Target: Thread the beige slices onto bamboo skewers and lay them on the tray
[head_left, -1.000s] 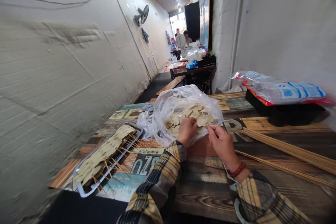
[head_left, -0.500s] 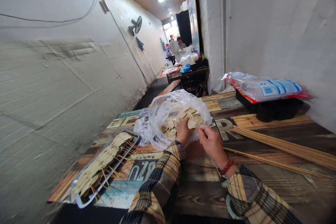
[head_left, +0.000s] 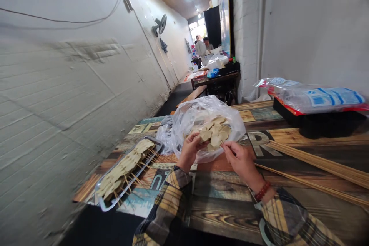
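A clear plastic bag (head_left: 181, 115) lies open on the table, with pale, thin, round slices (head_left: 217, 134) at its mouth and inside. At its near left edge, my left hand (head_left: 188, 150) is closed, with its fingertips on one pale slice (head_left: 205, 135). My right hand (head_left: 240, 161), with a red bead bracelet at the wrist, pinches a thin wooden skewer just below the slices. Most of that skewer is hidden by the hand. To the left, a clear tray (head_left: 108, 206) holds a row of skewered slices (head_left: 127, 165), their stick ends jutting over its right side.
Bundled wooden skewers (head_left: 314, 163) lie on the right of the patterned wooden table (head_left: 221, 213). Behind them stands a black container (head_left: 319, 125) topped by plastic packaging (head_left: 325, 98). A roll of tape (head_left: 264, 230) is partly under my right sleeve. People are far back.
My left hand has drawn back out of the bag toward the left, and its fingers are now at a slice. My right hand still pinches the skewer. The whole view has shifted somewhat.
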The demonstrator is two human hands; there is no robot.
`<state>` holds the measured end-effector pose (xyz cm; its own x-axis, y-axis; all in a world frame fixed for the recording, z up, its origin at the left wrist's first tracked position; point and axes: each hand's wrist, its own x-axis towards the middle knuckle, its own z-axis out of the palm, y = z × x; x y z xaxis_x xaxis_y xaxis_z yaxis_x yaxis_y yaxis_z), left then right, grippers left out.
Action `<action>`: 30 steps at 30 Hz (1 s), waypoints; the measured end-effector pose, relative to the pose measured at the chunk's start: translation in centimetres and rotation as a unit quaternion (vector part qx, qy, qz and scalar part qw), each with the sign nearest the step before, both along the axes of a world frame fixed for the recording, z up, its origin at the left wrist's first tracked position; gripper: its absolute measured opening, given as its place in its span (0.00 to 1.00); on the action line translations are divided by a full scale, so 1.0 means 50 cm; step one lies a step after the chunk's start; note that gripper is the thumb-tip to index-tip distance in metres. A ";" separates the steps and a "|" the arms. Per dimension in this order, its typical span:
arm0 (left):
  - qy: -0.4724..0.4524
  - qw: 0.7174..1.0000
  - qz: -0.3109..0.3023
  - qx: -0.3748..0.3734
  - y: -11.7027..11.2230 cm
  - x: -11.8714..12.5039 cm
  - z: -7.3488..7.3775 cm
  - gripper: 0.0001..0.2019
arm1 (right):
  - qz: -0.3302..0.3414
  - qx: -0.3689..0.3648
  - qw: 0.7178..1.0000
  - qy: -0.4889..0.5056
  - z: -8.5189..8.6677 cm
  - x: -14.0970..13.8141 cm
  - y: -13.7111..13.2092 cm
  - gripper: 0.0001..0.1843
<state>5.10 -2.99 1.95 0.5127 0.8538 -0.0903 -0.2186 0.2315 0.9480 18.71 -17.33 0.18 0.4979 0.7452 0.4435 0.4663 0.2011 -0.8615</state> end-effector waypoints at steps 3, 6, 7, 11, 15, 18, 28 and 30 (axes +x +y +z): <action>-0.014 1.000 0.007 -0.020 -0.006 -0.023 -0.002 0.24 | 0.046 -0.016 0.999 -0.003 -0.015 -0.011 0.002 0.18; -0.022 0.999 0.025 -0.025 -0.010 -0.032 -0.003 0.22 | 0.089 -0.042 0.995 -0.009 -0.027 -0.022 0.001 0.18; -0.021 0.999 0.036 -0.020 -0.011 -0.034 -0.004 0.22 | 0.101 -0.049 0.994 -0.011 -0.029 -0.025 0.000 0.17; -0.014 0.997 0.074 0.005 -0.009 -0.040 -0.012 0.18 | 0.120 -0.073 0.990 -0.020 -0.032 -0.036 -0.006 0.16; -0.020 0.995 0.097 0.020 -0.007 -0.051 -0.018 0.16 | 0.114 -0.092 0.988 -0.047 -0.034 -0.042 -0.012 0.15; -0.017 0.994 0.106 0.032 -0.006 -0.057 -0.018 0.14 | 0.119 -0.102 0.986 -0.064 -0.037 -0.045 -0.017 0.15; -0.008 0.991 0.114 0.063 -0.007 -0.056 -0.013 0.11 | 0.109 -0.114 0.984 -0.087 -0.035 -0.047 -0.024 0.15; -0.004 0.991 0.115 0.071 -0.008 -0.056 -0.010 0.11 | 0.105 -0.114 0.984 -0.091 -0.034 -0.047 -0.024 0.15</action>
